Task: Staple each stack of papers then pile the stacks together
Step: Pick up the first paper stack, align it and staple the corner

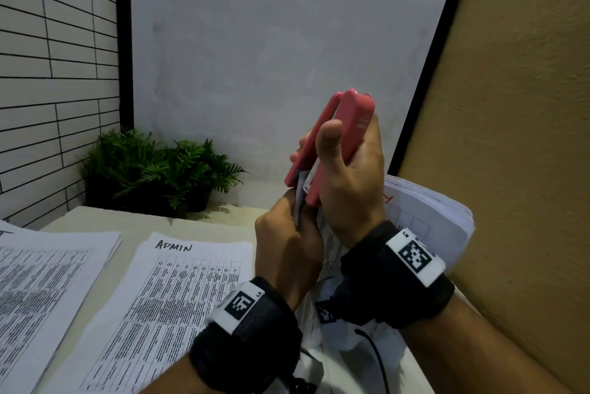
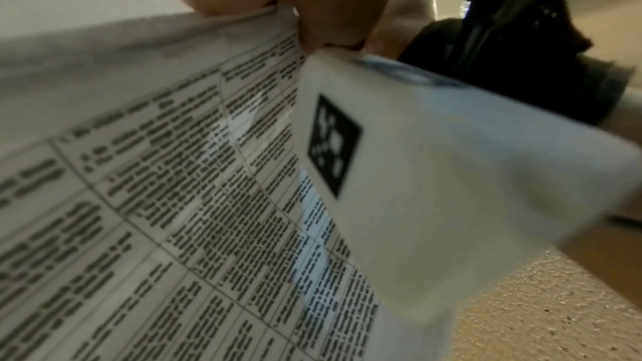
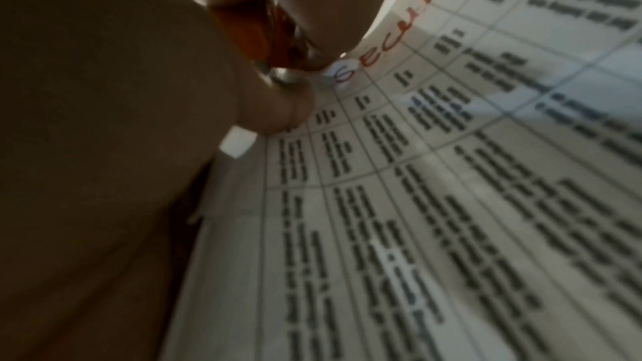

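While raised over the table (image 1: 204,218): held paper stack (image 1: 424,221), corner pinched by left hand (image 1: 287,253); pink stapler (image 1: 332,138), clamped on that corner, squeezed in right hand (image 1: 351,176). Left, lying flat: "ADMIN" stack (image 1: 178,298).

Three paper stacks (image 1: 178,304); one stapler (image 1: 332,138); two plants (image 1: 159,167).

The head view looks forward and down over both wrists toward the worktop's (image 1: 95,221) far edge. Each wrist view sits very close along its hand, both sharing the held stack of papers (image 2: 173,202) (image 3: 451,202).
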The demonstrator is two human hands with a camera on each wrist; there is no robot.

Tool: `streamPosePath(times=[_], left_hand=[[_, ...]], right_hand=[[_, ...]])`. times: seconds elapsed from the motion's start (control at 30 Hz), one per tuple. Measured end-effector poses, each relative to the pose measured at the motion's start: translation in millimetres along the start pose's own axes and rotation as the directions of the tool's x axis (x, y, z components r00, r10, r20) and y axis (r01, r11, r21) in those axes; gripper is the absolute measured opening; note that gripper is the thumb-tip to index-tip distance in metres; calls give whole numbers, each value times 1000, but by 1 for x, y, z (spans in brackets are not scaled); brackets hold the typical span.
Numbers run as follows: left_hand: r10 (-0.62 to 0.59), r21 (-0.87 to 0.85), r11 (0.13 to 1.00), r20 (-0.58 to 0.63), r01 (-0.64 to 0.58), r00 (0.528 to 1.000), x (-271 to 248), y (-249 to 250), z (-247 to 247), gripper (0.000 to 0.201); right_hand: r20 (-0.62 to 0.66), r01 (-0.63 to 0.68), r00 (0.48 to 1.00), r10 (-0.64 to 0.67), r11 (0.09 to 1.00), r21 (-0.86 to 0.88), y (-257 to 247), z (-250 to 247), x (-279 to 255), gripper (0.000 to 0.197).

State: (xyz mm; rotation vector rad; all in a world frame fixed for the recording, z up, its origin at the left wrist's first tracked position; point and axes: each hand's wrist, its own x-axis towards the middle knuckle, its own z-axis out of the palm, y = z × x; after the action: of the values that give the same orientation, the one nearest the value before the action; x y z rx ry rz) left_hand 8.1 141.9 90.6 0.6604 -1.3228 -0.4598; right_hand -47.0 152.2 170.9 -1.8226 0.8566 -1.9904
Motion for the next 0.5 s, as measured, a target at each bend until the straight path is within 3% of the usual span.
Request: streamPosePath(times=[0.1,0.2,0.4,0.5], left_hand=[[-4,11,1000,-28,4,1000,-3,1,1,18],[-46,4,999,-24,46,999,-3,-1,2,28],[67,162,985,3,-66,998,1,3,-1,48],[70,173,982,46,-77,996,-1,6,-2,58]], right_hand=[[-9,16,1000,-16,1000,-4,-1,1,2,58],[-13,38,999,-38,999,-30,-1,2,3,59],[24,39,999,-36,989,-144,0,-2,5,62],[6,31,1000,-30,993,-114,1,-6,6,58]])
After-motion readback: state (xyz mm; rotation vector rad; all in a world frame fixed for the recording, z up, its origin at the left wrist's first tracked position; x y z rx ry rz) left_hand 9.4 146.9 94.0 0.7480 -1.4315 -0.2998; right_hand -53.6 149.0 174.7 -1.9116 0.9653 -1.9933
